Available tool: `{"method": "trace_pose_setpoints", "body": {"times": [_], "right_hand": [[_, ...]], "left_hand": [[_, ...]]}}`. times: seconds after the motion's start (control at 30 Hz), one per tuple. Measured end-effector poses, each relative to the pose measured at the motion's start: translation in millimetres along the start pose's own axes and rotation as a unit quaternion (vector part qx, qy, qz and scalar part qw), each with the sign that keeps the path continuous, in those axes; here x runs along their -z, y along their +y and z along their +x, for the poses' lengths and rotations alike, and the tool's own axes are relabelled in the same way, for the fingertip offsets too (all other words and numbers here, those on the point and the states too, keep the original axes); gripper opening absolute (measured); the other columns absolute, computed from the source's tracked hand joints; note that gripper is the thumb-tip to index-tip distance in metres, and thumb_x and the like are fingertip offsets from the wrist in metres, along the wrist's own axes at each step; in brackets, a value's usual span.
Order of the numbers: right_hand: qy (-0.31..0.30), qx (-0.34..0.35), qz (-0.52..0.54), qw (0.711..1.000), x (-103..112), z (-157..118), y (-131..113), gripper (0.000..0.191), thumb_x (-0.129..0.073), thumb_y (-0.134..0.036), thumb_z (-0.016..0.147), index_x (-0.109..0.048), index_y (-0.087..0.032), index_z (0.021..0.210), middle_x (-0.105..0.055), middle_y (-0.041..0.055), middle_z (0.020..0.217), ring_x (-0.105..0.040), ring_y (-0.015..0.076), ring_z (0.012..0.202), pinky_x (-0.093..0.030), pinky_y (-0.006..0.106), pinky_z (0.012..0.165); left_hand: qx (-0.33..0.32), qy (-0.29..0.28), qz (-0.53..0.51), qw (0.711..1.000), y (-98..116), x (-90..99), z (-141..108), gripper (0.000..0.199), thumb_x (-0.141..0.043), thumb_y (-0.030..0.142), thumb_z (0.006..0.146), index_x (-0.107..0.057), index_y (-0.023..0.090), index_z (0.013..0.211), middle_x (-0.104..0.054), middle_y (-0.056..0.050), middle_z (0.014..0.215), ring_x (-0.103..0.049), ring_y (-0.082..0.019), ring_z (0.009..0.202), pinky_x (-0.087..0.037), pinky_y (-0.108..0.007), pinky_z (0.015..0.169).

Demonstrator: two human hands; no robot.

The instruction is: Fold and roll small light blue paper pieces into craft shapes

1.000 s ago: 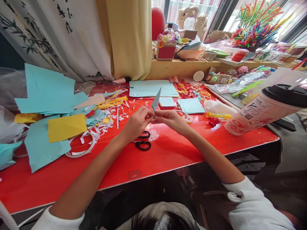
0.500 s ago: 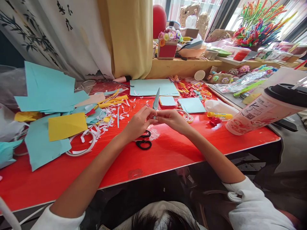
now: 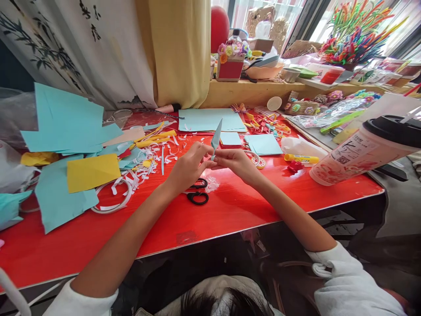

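Observation:
A narrow, pointed piece of folded light blue paper [image 3: 217, 135] stands up between my hands, its tip away from me. My left hand [image 3: 190, 166] pinches its lower end from the left, fingers closed. From the right, my right hand [image 3: 236, 164] grips the same lower end, its fingertips meeting those of the left. Black-handled scissors [image 3: 198, 199] lie on the red table [image 3: 230, 206] just below my left hand, blades partly hidden under it. Behind the hands are a small blue square stack [image 3: 230, 138] and a larger one [image 3: 263, 144].
Blue sheets [image 3: 69, 118], a yellow sheet [image 3: 94, 172] and white paper shreds [image 3: 134, 175] cover the left side. A large blue sheet [image 3: 210, 120] lies at the back. To the right are a yellow glue stick [image 3: 301, 158] and a tall lidded cup [image 3: 348, 153].
The folded blue paper has turned slightly, showing a wider face near its base, and its tip leans a little further right. Both hands keep their pinch, with slight finger movement.

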State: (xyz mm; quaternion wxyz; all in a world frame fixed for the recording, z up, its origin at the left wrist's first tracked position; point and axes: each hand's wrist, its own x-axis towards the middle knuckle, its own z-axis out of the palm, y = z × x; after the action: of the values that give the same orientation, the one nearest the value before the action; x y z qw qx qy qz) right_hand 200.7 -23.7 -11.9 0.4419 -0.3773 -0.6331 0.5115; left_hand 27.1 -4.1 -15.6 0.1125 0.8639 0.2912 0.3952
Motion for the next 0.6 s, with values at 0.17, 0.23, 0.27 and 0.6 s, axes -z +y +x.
{"method": "trace_pose_setpoints", "body": {"times": [0.17,0.23,0.27,0.6], "right_hand": [[0.0,0.012,0.006,1.0,-0.5,-0.2,1.1,0.033,-0.059,-0.032,0.077,-0.063,-0.016,0.106,-0.068,0.0038,0.084,-0.065,0.015,0.083,-0.051,0.035,0.084],[-0.005,0.015,0.002,1.0,-0.6,-0.5,1.7,0.032,-0.058,-0.032,0.078,-0.064,-0.015,0.105,-0.068,0.0032,0.083,-0.065,0.0147,0.082,-0.051,0.035,0.084],[-0.006,0.016,-0.001,1.0,-0.8,-0.6,1.9,0.032,-0.058,-0.032,0.078,-0.064,-0.015,0.105,-0.067,0.0029,0.082,-0.064,0.0144,0.082,-0.052,0.034,0.084],[0.026,0.025,0.002,0.999,-2.6,0.1,0.9,0.037,-0.059,-0.031,0.077,-0.061,-0.018,0.111,-0.068,0.0014,0.084,-0.064,0.0133,0.08,-0.052,0.035,0.083]], "left_hand": [[-0.025,0.014,0.05,0.998,-0.1,2.5,-0.2,0.019,-0.055,0.021,0.081,-0.049,0.021,0.1,-0.049,-0.002,0.093,-0.05,-0.011,0.075,-0.045,-0.025,0.068],[-0.039,0.014,0.066,0.997,-1.0,2.3,-0.4,0.02,-0.055,0.021,0.081,-0.05,0.021,0.1,-0.049,-0.003,0.095,-0.051,-0.012,0.08,-0.046,-0.025,0.069],[-0.047,0.013,0.073,0.996,-1.5,2.1,-0.5,0.018,-0.054,0.022,0.081,-0.051,0.021,0.099,-0.049,-0.003,0.095,-0.052,-0.013,0.083,-0.046,-0.026,0.07],[-0.111,0.031,0.159,0.981,-5.3,2.7,-2.1,0.015,-0.048,0.03,0.085,-0.052,0.017,0.092,-0.054,-0.004,0.091,-0.054,-0.014,0.082,-0.045,-0.025,0.069]]}}
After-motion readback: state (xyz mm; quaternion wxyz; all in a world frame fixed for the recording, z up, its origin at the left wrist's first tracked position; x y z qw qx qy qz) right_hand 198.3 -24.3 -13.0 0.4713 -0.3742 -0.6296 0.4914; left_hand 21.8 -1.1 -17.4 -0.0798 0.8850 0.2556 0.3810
